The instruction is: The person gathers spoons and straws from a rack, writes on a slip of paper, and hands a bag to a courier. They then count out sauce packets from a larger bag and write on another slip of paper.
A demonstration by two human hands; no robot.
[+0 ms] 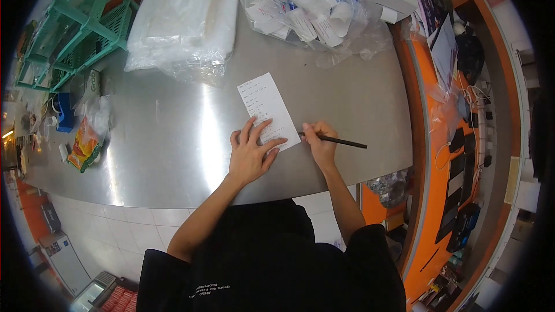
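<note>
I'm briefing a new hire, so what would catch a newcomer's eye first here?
First comes the white paper slip in the middle of the shiny steel counter, pinned flat by the left hand while the right hand holds a dark pen at its lower corner. Behind it, at the counter's far edge, sits a clear bag stuffed with white paper items.
</note>
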